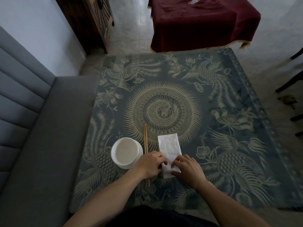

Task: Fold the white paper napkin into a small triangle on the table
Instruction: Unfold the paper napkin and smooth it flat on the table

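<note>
The table (229,99) fills most of the view, its busy blue-and-cream pattern under a glossy top. On it, at about 6 o'clock from the central sunburst, lies the napkin (169,147), a long white strip running from 12 to 6 o'clock. Its far end lies flat and free; its near end sits under both hands. At 9 o'clock from the napkin a bowl (124,152) rests on a saucer, and chopsticks (145,140) lie between bowl and napkin, parallel to the strip.

The left hand (150,164) presses the napkin's near left edge, lying across the chopsticks. The right hand (188,167) holds the near right corner, fingers together on the paper and seemingly turning a diagonal flap. Whether either hand pinches the paper or only presses it flat cannot be told.

Risks, as I judge them: the glossy top may let the thin paper slide as the flap is creased, skewing the diagonal so the triangle's edges do not meet. The loose far end could swing out of line. Soft, wrinkled tissue may tear under a hard crease. The left wrist could nudge the chopsticks into the bowl.

Hidden: the near end of the napkin, the fold line itself, most fingertips, and the middle of the chopsticks. The dim light blurs the paper's layers.
</note>
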Demonstrator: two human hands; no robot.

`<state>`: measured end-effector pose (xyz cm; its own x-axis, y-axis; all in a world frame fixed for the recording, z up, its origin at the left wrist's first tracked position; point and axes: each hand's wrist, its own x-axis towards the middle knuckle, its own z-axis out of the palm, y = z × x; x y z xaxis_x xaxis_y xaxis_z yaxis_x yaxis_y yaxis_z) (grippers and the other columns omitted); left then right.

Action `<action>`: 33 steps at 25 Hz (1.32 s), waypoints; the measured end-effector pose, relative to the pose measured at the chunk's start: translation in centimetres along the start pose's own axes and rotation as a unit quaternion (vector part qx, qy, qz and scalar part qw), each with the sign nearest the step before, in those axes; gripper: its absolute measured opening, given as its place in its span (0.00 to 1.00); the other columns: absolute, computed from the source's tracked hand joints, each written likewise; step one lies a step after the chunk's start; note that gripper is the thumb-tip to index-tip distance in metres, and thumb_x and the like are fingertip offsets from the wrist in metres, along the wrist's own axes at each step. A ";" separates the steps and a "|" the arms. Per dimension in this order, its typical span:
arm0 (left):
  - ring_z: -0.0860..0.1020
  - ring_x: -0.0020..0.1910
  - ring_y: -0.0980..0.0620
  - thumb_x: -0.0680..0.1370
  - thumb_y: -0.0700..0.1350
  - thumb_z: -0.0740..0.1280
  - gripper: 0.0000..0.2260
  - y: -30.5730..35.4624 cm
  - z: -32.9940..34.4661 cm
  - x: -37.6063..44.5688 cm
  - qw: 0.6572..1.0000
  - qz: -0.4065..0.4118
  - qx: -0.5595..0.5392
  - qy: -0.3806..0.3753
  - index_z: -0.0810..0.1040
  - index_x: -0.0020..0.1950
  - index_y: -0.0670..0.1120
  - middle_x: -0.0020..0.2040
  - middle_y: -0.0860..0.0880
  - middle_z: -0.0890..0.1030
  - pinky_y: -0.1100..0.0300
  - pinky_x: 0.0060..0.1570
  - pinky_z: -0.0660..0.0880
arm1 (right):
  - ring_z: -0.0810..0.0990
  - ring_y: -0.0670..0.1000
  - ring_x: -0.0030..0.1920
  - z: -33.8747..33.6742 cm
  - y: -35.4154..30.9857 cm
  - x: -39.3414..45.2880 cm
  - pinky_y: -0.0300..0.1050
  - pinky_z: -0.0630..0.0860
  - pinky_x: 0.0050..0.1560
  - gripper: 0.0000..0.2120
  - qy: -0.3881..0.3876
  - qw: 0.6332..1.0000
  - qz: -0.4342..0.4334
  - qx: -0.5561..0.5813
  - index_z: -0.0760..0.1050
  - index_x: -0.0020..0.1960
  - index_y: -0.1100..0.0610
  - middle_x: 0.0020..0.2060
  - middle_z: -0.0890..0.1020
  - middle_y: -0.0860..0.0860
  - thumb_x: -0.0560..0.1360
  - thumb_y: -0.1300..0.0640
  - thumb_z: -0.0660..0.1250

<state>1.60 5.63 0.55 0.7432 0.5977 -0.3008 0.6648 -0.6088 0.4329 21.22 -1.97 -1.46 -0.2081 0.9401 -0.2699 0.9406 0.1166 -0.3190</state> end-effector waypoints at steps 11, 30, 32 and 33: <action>0.72 0.59 0.48 0.75 0.46 0.73 0.19 0.5 0.5 1.0 0.999 0.020 0.050 -0.003 0.75 0.65 0.50 0.61 0.49 0.75 0.53 0.56 0.73 | 0.71 0.48 0.54 -0.2 0.0 0.3 0.44 0.70 0.48 0.12 0.013 0.998 0.037 0.052 0.79 0.54 0.47 0.57 0.77 0.44 0.78 0.42 0.62; 0.76 0.55 0.47 0.77 0.48 0.67 0.14 1.0 0.0 2.4 0.999 -0.003 -0.005 0.046 0.77 0.63 0.51 0.54 0.47 0.82 0.51 0.58 0.70 | 0.71 0.48 0.56 0.6 -0.2 0.4 0.44 0.68 0.51 0.24 0.022 0.998 0.042 0.035 0.76 0.61 0.45 0.57 0.76 0.43 0.72 0.33 0.64; 0.77 0.55 0.48 0.77 0.48 0.68 0.13 1.1 0.0 2.3 0.998 -0.008 -0.021 0.053 0.77 0.62 0.52 0.54 0.47 0.82 0.51 0.58 0.71 | 0.72 0.48 0.54 0.6 -0.2 0.3 0.44 0.68 0.50 0.19 0.045 0.997 0.045 0.032 0.77 0.59 0.45 0.56 0.77 0.43 0.74 0.35 0.63; 0.77 0.55 0.48 0.77 0.48 0.68 0.13 1.1 0.0 2.3 0.998 -0.011 -0.030 0.060 0.78 0.62 0.52 0.54 0.48 0.82 0.51 0.58 0.71 | 0.73 0.49 0.53 0.6 -0.2 0.3 0.44 0.68 0.49 0.17 0.053 0.997 0.046 0.032 0.78 0.58 0.45 0.54 0.78 0.43 0.75 0.37 0.63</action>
<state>4.03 6.32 0.39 0.7117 0.6708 -0.2084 0.6722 -0.5643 0.4793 20.82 -1.91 -1.98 -0.0898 0.9747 -0.2049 0.9348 0.0115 -0.3550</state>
